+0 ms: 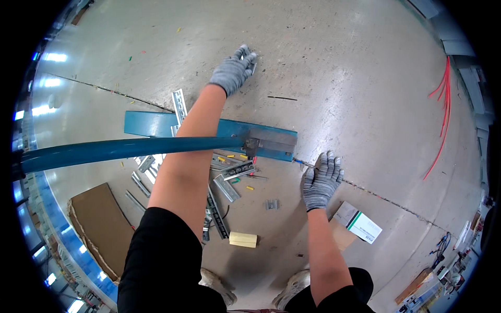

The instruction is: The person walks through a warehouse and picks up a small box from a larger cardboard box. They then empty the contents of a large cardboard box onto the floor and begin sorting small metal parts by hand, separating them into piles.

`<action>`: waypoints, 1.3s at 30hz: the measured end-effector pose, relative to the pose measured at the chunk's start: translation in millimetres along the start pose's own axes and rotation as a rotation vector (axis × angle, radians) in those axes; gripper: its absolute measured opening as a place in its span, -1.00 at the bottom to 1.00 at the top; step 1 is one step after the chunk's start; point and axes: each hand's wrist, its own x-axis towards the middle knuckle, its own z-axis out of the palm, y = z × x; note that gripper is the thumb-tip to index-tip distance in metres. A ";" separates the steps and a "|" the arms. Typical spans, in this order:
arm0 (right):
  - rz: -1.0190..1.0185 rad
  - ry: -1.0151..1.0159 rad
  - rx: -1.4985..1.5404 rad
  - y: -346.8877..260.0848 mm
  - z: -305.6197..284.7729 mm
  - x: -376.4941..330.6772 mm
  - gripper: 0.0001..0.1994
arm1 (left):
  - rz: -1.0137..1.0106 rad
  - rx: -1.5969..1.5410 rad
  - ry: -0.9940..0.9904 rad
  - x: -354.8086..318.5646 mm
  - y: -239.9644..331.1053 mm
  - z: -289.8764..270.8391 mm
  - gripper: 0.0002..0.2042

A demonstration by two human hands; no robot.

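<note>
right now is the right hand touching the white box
Apart. The head view shows it: a strip of bare floor separates the gloved right hand from the white box.

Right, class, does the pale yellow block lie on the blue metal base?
No: the pale yellow block lies on the floor, apart from the blue metal base.

I couldn't identify the small pale thing that the left hand point(234, 72) half hid beyond the blue base plate point(151, 123). The left forearm point(182, 180) covered part of the plate's middle; well to its right, rimside clutter point(446, 274) was too small to sort.
</note>
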 end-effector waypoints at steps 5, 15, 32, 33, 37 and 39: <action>0.015 -0.013 -0.002 3.8 -4.5 -1.6 -0.38 | 0.034 -0.065 -0.057 -71.8 -7.4 14.4 -0.55; -0.031 0.056 -0.039 7.6 -3.0 28.3 -0.34 | -0.064 -0.182 0.076 -89.3 -14.1 21.5 -0.61; -0.054 0.092 -0.036 5.9 -0.3 25.1 -0.35 | -0.052 -0.262 0.159 -93.8 26.8 20.4 -0.71; -0.054 0.092 -0.033 6.5 1.3 24.7 -0.35 | -0.023 -0.250 0.116 -95.0 30.4 17.7 -0.68; -0.043 0.096 -0.048 16.2 1.1 24.8 -0.35 | -0.105 -0.033 0.055 -92.3 60.4 27.4 -0.56; -0.040 0.100 -0.052 19.2 2.4 25.7 -0.35 | -0.105 -0.114 -0.050 -75.0 55.6 36.2 -0.52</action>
